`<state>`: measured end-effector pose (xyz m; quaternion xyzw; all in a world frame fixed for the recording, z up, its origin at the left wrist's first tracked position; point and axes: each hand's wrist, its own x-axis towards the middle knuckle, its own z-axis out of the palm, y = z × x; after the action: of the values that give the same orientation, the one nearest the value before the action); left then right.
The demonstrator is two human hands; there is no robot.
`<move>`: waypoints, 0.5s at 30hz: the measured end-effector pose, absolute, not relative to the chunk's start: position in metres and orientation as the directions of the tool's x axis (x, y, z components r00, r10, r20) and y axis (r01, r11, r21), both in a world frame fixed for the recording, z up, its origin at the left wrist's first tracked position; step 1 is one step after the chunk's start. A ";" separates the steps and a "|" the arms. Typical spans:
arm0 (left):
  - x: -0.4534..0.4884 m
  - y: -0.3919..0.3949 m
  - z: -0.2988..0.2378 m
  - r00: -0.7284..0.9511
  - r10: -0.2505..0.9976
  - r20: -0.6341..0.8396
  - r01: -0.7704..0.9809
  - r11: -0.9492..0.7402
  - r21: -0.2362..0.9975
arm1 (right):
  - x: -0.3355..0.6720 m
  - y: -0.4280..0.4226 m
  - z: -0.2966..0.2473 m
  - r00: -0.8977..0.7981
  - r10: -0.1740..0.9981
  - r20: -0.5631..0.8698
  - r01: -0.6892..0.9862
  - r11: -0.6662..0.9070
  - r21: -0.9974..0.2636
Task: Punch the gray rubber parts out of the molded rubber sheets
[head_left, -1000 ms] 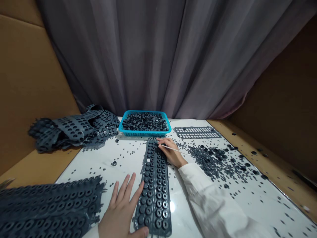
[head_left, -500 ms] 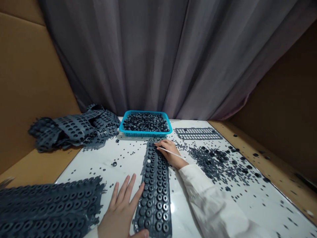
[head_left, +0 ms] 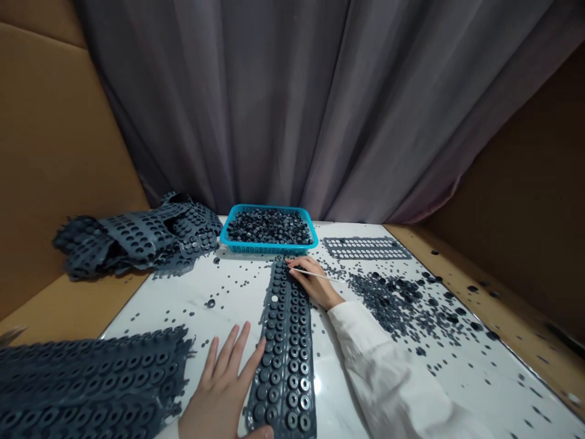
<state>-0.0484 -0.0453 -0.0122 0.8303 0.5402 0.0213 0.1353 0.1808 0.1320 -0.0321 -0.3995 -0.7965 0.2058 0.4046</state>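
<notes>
A long dark grey rubber sheet [head_left: 287, 372] with rows of raised rings lies lengthwise in front of me. Flat beside its left edge, my left hand [head_left: 222, 381] has its fingers spread; index fingertip and thumb reach onto the sheet. My right hand [head_left: 313, 281] is closed around a thin white stick [head_left: 320, 275] at the sheet's far end. The stick's tip is by the rings there, and its other end points right. One white disc [head_left: 274, 299] shows in the sheet's left row.
A blue basket [head_left: 269, 247] of small black rings stands behind the sheet. Crumpled perforated sheets [head_left: 137, 235] lie back left, ringed sheets [head_left: 86, 378] front left. A punched-out sheet [head_left: 368, 248] and scattered black scraps [head_left: 402, 299] cover the right. Cardboard walls and a curtain surround the table.
My right hand has shifted slightly at the sheet's far end, and the white stick now lies nearer to level. My left hand has hardly moved.
</notes>
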 end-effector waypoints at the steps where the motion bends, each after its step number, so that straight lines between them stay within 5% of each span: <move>1: -0.049 -0.044 -0.012 0.418 0.901 -0.120 0.890 -0.379 0.253 | 0.181 0.132 -0.033 -0.357 0.806 0.472 0.472 0.592 -0.653; 10: -0.055 -0.041 -0.013 0.457 0.876 -0.152 0.866 -0.400 0.299 | 0.180 0.137 -0.032 -0.432 0.809 0.399 0.669 0.584 -0.459; 15: -0.053 -0.044 -0.017 0.430 0.899 -0.084 0.881 -0.398 0.254 | 0.185 0.141 -0.035 -0.295 0.845 0.446 0.802 0.472 -0.365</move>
<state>-0.0530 -0.0441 -0.0167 0.8354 0.5328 0.0332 0.1311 0.1854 0.1414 -0.0351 -0.5124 -0.8039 0.0356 0.2999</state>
